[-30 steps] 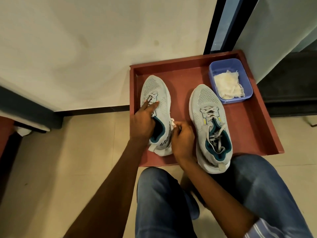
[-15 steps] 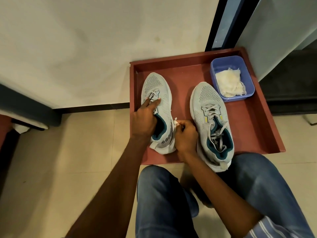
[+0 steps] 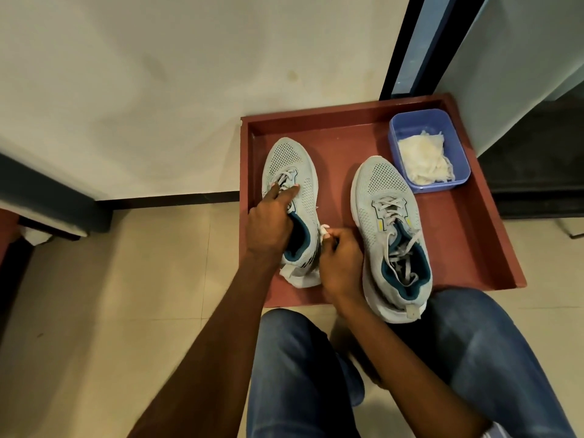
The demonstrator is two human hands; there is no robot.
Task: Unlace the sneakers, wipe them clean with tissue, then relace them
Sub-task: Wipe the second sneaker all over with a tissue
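Nearest me, blue-jeaned knees [image 3: 303, 368] at the red tray's front edge [image 3: 316, 300]. Right hand [image 3: 339, 263], fingers curled, pinches a small white wad of tissue [image 3: 324, 230] against the inner side of the left grey mesh sneaker with teal lining [image 3: 295, 197]. Left hand [image 3: 268, 226] lies over that shoe's collar, fingers stretched onto the remaining laces near the toe; grip underneath I cannot tell. Right grey sneaker [image 3: 390, 226] beside it is fully laced, untouched. Farther back, blue plastic tub [image 3: 428, 147] holds spare tissue. Judgement: wiping step on the left shoe; brace firmly, use short strokes along the sidewall, refold tissue once soiled.
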